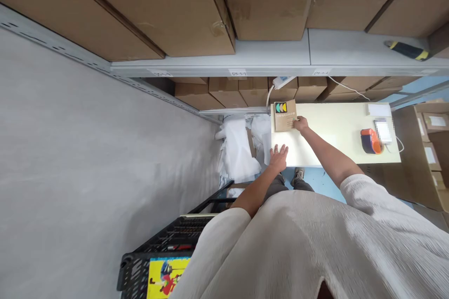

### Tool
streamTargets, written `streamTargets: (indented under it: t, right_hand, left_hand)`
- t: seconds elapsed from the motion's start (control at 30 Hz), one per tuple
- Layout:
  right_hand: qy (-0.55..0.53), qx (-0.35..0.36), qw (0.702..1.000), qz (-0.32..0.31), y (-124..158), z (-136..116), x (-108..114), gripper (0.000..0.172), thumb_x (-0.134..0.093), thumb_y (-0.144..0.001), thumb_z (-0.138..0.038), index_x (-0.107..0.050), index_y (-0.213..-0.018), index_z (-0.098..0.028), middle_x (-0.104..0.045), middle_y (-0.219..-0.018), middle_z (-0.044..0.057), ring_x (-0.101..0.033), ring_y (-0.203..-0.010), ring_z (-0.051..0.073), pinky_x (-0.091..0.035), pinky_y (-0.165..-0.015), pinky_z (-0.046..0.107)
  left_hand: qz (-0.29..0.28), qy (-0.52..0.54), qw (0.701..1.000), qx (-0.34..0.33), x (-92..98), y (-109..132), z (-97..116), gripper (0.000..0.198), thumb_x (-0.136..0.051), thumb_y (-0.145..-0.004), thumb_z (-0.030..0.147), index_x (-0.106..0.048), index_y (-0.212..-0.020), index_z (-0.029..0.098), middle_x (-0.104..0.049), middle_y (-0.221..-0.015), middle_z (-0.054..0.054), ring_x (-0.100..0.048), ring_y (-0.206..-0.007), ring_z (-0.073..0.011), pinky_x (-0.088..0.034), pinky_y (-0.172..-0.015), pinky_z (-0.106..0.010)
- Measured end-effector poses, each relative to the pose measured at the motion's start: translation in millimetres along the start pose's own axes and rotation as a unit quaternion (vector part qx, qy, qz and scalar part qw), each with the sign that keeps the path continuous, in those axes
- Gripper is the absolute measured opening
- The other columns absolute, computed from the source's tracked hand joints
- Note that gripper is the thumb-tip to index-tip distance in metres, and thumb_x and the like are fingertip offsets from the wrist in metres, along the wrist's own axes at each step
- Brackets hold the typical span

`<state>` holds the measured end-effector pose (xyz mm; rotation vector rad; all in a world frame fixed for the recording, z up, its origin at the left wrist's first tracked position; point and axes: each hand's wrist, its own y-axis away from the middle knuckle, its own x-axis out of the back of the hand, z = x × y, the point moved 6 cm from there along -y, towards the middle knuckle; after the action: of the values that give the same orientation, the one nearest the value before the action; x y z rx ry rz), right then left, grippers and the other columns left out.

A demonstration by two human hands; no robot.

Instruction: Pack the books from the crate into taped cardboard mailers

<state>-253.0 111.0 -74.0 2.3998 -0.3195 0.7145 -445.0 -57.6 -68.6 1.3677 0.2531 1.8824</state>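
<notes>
A brown book (285,119) with a black label of coloured shapes on its cover is at the left end of the pale table (328,142). My right hand (300,124) has its fingers closed on the right edge of this book. Nearer to me, my left hand (278,158) rests on the table's left front corner, fingers spread, with a ring showing and nothing in it. A small gap separates it from the book.
An orange and purple device (371,141) and a label-like white item (383,131) lie on the table's right. White packing sheets (240,147) are heaped to its left. A black crate (140,266) stands behind my left side. Shelves with cardboard boxes (168,14) and a box cutter (409,50) rise ahead.
</notes>
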Motion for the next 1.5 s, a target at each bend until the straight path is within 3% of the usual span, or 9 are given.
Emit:
streamTargets:
  t: [0.13, 0.27, 0.4, 0.53, 0.77, 0.97, 1.2, 1.33, 1.5]
  right_hand:
    - [-0.108, -0.031, 0.994, -0.014, 23, 39, 41, 0.023, -0.076, -0.085, -0.026, -0.068, -0.106, -0.021, -0.077, -0.09, 0.004, -0.074, -0.082, 0.021, -0.065, -0.083, 0.036]
    - [-0.12, -0.029, 0.992, -0.019, 59, 98, 76, 0.022, -0.076, -0.083, -0.028, -0.066, -0.102, -0.023, -0.075, -0.082, 0.003, -0.075, -0.082, 0.022, -0.066, -0.081, 0.036]
    - [-0.12, -0.055, 0.991, -0.033, 91, 155, 89, 0.022, -0.075, -0.08, -0.031, -0.064, -0.099, -0.025, -0.074, -0.079, 0.001, -0.075, -0.08, 0.023, -0.066, -0.078, 0.038]
    - [-0.131, -0.083, 0.987, -0.043, 106, 187, 91, 0.019, -0.072, -0.081, -0.027, -0.062, -0.097, -0.025, -0.075, -0.081, 0.001, -0.075, -0.081, 0.022, -0.066, -0.081, 0.037]
    - [-0.095, -0.103, 0.988, -0.071, 112, 199, 85, 0.024, -0.079, -0.081, -0.024, -0.058, -0.093, -0.025, -0.076, -0.084, 0.001, -0.076, -0.084, 0.022, -0.065, -0.081, 0.036]
    - [0.023, -0.075, 0.994, -0.078, 114, 194, 89, 0.02, -0.075, -0.086, -0.022, -0.066, -0.104, -0.022, -0.079, -0.099, 0.006, -0.076, -0.099, 0.024, -0.061, -0.09, 0.034]
    - [0.145, -0.029, 0.987, -0.057, 119, 186, 116, 0.035, -0.065, -0.094, -0.024, -0.07, -0.128, -0.019, -0.073, -0.128, 0.014, -0.07, -0.12, 0.029, -0.054, -0.103, 0.034]
    - [0.164, -0.062, 0.984, 0.009, 111, 196, 147, 0.043, -0.063, -0.097, -0.027, -0.062, -0.139, -0.02, -0.063, -0.142, 0.017, -0.063, -0.129, 0.031, -0.053, -0.108, 0.04]
    - [0.18, -0.126, 0.973, 0.076, 98, 208, 172, 0.047, -0.068, -0.095, -0.033, -0.055, -0.138, -0.021, -0.054, -0.146, 0.019, -0.053, -0.139, 0.037, -0.049, -0.113, 0.049]
  left_hand:
    - [-0.004, -0.001, 1.0, 0.017, 8.2, -7, 7, 0.09, -0.052, -0.093, 0.018, -0.028, -0.179, 0.028, -0.03, -0.186, -0.01, -0.014, -0.173, -0.0401, -0.015, -0.137, -0.069]
    - [0.012, -0.013, 0.999, 0.033, 17.6, -16, 16, 0.081, -0.053, -0.093, 0.017, -0.039, -0.173, 0.021, -0.041, -0.176, -0.019, -0.027, -0.167, -0.039, -0.022, -0.134, -0.065]
    - [0.062, -0.007, 0.995, 0.072, 26.3, -21, 27, 0.067, -0.051, -0.096, 0.016, -0.049, -0.163, 0.019, -0.055, -0.159, -0.021, -0.046, -0.153, -0.0368, -0.035, -0.127, -0.056]
    - [0.09, 0.022, 0.994, 0.054, 21.7, -24, 52, 0.063, -0.05, -0.101, 0.023, -0.046, -0.164, 0.02, -0.054, -0.159, -0.019, -0.053, -0.147, -0.0348, -0.043, -0.122, -0.049]
    - [0.08, 0.045, 0.995, 0.037, -3.7, -29, 100, 0.082, -0.055, -0.101, 0.032, -0.026, -0.177, 0.02, -0.034, -0.18, -0.019, -0.046, -0.158, -0.0373, -0.042, -0.127, -0.051]
    - [0.045, 0.017, 0.996, 0.077, -14.6, -29, 112, 0.083, -0.057, -0.101, 0.034, -0.028, -0.177, 0.019, -0.021, -0.186, -0.018, -0.042, -0.162, -0.0369, -0.043, -0.128, -0.045]
    - [0.053, -0.014, 0.997, 0.058, -16.2, -29, 123, 0.08, -0.061, -0.098, 0.029, -0.036, -0.173, 0.016, -0.014, -0.188, -0.021, -0.02, -0.172, -0.039, -0.027, -0.137, -0.054]
    - [0.046, -0.018, 0.999, -0.009, -19.2, -37, 148, 0.076, -0.057, -0.1, 0.028, -0.038, -0.173, 0.021, -0.014, -0.188, -0.018, -0.017, -0.173, -0.0381, -0.022, -0.138, -0.06]
    - [0.022, -0.026, 0.999, -0.028, -29.0, -52, 166, 0.074, -0.052, -0.105, 0.033, -0.033, -0.177, 0.033, -0.005, -0.191, -0.011, -0.007, -0.174, -0.041, -0.017, -0.134, -0.076]
